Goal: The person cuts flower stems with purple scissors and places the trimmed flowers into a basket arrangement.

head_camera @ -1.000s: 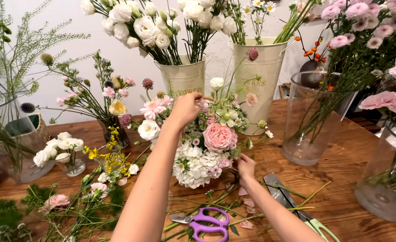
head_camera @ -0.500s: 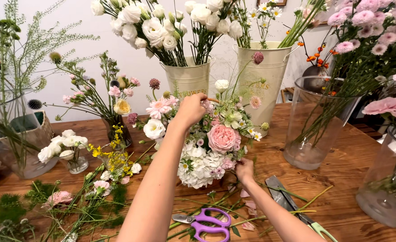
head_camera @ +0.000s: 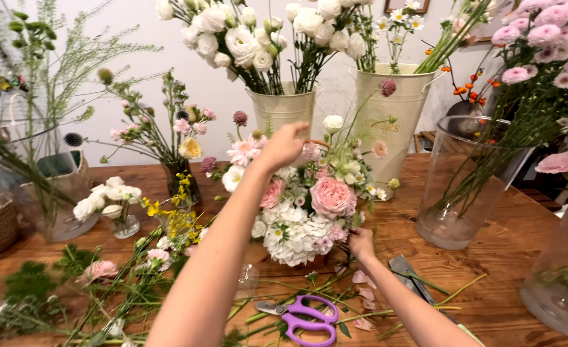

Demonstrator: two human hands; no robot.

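A round bouquet (head_camera: pixel 309 212) of pink roses, white hydrangea and small pale blooms stands in the middle of the wooden table (head_camera: pixel 489 283). My left hand (head_camera: pixel 285 145) reaches over its top, fingers pinched on a stem among the upper flowers. My right hand (head_camera: pixel 361 244) grips the bouquet at its lower right, near the base; the stems there are hidden behind the blooms. Purple-handled scissors (head_camera: pixel 303 316) lie on the table just in front of the bouquet, between my forearms.
Two cream metal buckets (head_camera: pixel 393 122) of white flowers stand behind. Clear glass vases (head_camera: pixel 464 186) with pink flowers sit at the right, small vases (head_camera: pixel 123 215) and a glass jar at the left. Cut stems, petals and loose flowers litter the near table; grey shears (head_camera: pixel 409 273) lie right.
My left hand has shifted slightly over the bouquet's top. My right hand stays at the base. The camera view drifted a little.
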